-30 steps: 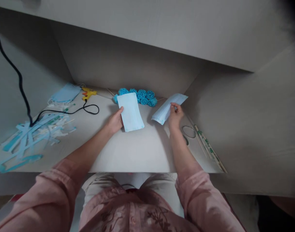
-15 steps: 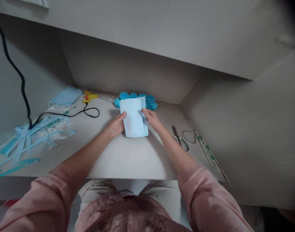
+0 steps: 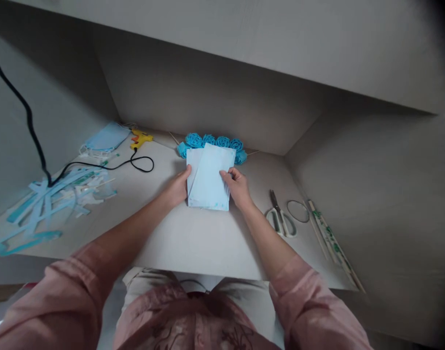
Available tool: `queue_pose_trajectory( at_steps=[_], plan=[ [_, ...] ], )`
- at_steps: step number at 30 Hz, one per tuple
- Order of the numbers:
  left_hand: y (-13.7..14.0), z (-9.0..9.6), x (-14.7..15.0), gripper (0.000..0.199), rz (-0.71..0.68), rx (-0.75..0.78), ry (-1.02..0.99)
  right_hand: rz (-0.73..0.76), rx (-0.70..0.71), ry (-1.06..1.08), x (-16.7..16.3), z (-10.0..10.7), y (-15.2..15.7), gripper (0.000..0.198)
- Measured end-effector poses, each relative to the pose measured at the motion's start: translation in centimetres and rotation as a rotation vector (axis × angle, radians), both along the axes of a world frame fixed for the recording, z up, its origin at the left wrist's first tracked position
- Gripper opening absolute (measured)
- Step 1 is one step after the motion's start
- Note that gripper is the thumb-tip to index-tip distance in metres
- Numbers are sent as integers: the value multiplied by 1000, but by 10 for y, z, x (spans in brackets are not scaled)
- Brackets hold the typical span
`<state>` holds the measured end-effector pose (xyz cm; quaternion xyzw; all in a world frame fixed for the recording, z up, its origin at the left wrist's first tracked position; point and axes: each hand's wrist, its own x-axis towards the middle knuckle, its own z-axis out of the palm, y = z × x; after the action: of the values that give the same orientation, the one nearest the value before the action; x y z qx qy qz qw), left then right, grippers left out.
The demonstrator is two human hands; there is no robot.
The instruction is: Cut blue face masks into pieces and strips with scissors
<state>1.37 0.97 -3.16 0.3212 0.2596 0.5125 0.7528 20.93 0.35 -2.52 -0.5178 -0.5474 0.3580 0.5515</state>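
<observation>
- Because the front sheet [image 3: 212, 177] lies askew across the back sheet [image 3: 194, 162], the edges of these pale blue pieces could end up uneven—a slack pinch would be enough.
- Both sheets sit between the hands over the middle of the worktop [image 3: 200, 248]: the left hand [image 3: 179, 187] holds the back sheet by its left side, thumb in front, and the right hand [image 3: 237, 187] pinches the front sheet near its right edge. Squeezing too hard could crease the thin material.
- Just beyond, blue rosettes [image 3: 223, 141] are partly hidden by the sheets; a forward push might crush them.
- To the right, the scissors [image 3: 280, 218] lie near the forearm, so a careless elbow could shove them towards the sticks [image 3: 335, 244].
- To the left, the black cord [image 3: 30, 125] runs from the glue gun [image 3: 141, 139] to a heap of cut strips [image 3: 45, 206]; any tug could drag the glue gun—or scatter the strips over the front edge.
</observation>
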Motion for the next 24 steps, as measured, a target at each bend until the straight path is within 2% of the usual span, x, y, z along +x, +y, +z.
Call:
queue_pose_trajectory(
  at_steps=[3,6,8,10,14,16,19,24],
  plan=[
    [0,6,-3,48,39,-29,7,-115,46,104,25,-2,15,34],
    [1,12,-6,53,68,-64,6,-297,128,203,57,-3,27,58],
    [0,16,-8,54,94,-88,4,-345,152,219,73,-3,29,74],
    [-1,20,-8,54,111,-106,1,-344,142,157,79,-1,28,72],
    [-6,29,-6,53,102,-141,-8,-256,121,-25,62,3,18,40],
    [-9,33,-4,53,76,-161,-16,-171,141,-111,47,7,12,32],
    [-13,36,-3,53,20,-149,-32,-14,170,-204,25,14,2,33],
    [-16,33,0,50,-27,-48,-18,216,170,-131,3,24,-16,43]
  ],
)
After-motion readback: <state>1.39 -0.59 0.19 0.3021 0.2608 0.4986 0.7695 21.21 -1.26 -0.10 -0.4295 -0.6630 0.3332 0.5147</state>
